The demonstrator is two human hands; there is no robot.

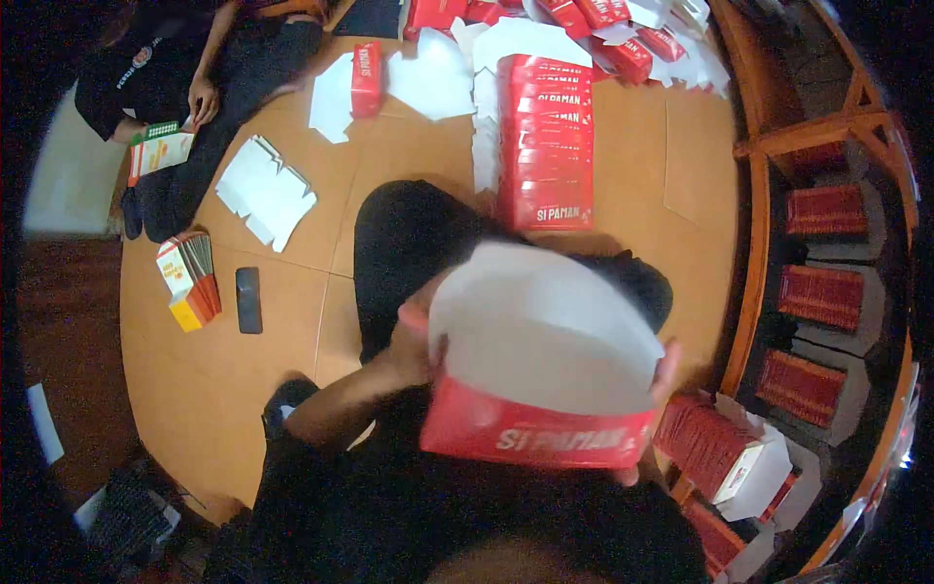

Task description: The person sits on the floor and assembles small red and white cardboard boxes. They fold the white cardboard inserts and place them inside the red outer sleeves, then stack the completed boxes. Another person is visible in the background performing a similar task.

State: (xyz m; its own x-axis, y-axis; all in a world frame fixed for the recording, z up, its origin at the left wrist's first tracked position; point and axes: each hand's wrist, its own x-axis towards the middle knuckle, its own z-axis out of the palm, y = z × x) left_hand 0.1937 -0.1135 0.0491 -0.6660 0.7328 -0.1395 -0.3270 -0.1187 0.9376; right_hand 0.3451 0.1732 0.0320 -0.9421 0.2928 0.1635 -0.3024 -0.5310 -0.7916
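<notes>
A red cardboard box (pixel 486 419) with white lettering is held up over my lap, its large white inner panel (pixel 545 326) bowed upward in a curve. My left hand (pixel 413 346) grips it at the left edge, the thumb along the white panel. At its right edge my right hand (pixel 664 380) closes round the side; most of that hand is hidden behind the box. Just beyond my crossed legs lies a long row of overlapping red boxes (pixel 547 146) with the same lettering, on top of white card.
A phone (pixel 249 300) and a fanned stack of cartons (pixel 190 280) lie left on the tiled floor (pixel 224 380). White card blanks (pixel 266 192) are beyond. Another person's hand (pixel 202 100) is near a carton. Wooden shelving (pixel 754 243) with red stacks runs along the right.
</notes>
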